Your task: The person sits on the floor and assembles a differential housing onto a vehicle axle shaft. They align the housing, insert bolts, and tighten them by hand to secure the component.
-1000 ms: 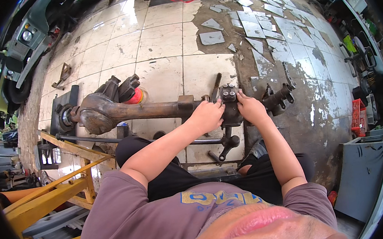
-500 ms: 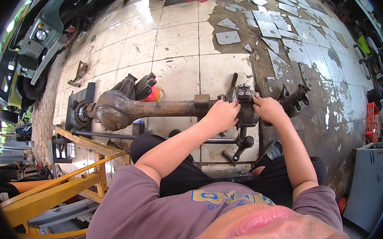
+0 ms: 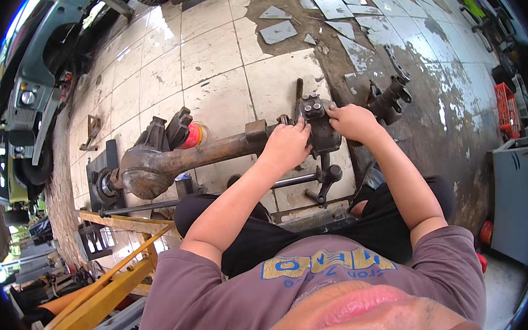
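Note:
A rusty vehicle axle housing (image 3: 213,151) lies across the floor in front of me, its round differential bulge to the left. At its right end sits a dark, greasy steering knuckle (image 3: 324,136) with several shiny bolt heads on top. My left hand (image 3: 288,143) is closed against the knuckle's left side, index finger reaching toward the bolts. Gripping the right side is my right hand (image 3: 356,123), its thumb near the top edge; its other fingertips are partly hidden. Below the knuckle, a steering rod (image 3: 296,180) ends in a dark joint.
A dark tubular metal part (image 3: 389,98) lies right of the knuckle. Behind the axle is a red round container (image 3: 195,135). A yellow frame (image 3: 101,299) stands at my left, a grey cabinet (image 3: 518,198) at my right. Broken tiles (image 3: 278,31) litter the far floor.
The view has swung a little, so the axle and far floor appear shifted left. Both hands stay on the knuckle, with little visible change in their hold.

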The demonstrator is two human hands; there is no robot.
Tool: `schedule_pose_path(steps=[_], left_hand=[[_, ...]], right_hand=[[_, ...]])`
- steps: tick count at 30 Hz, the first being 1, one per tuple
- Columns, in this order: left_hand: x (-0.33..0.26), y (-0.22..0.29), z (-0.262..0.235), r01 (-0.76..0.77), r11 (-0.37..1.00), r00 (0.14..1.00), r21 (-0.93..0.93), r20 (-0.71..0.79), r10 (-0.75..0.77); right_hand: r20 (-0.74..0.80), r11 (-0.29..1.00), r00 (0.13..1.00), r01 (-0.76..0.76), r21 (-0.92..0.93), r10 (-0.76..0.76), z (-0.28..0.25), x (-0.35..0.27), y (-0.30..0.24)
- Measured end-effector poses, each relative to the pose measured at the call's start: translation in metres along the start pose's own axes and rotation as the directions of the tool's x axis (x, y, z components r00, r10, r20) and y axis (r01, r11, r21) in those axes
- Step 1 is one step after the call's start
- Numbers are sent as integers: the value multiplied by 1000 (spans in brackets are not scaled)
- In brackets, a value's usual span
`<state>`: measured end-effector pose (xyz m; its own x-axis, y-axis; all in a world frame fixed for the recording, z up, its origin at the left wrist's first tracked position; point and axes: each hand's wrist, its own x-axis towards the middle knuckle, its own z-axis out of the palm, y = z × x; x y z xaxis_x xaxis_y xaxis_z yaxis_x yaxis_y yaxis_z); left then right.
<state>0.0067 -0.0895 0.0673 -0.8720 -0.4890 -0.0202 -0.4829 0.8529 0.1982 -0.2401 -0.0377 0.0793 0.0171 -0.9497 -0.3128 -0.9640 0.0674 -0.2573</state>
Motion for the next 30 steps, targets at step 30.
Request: schedule_pose_path(steps=[30], left_hand=[[0,0,-1,2,1000,1000,8,25,-3]], right_hand=[[0,999,999,-32,-14,32,4,0,-9]])
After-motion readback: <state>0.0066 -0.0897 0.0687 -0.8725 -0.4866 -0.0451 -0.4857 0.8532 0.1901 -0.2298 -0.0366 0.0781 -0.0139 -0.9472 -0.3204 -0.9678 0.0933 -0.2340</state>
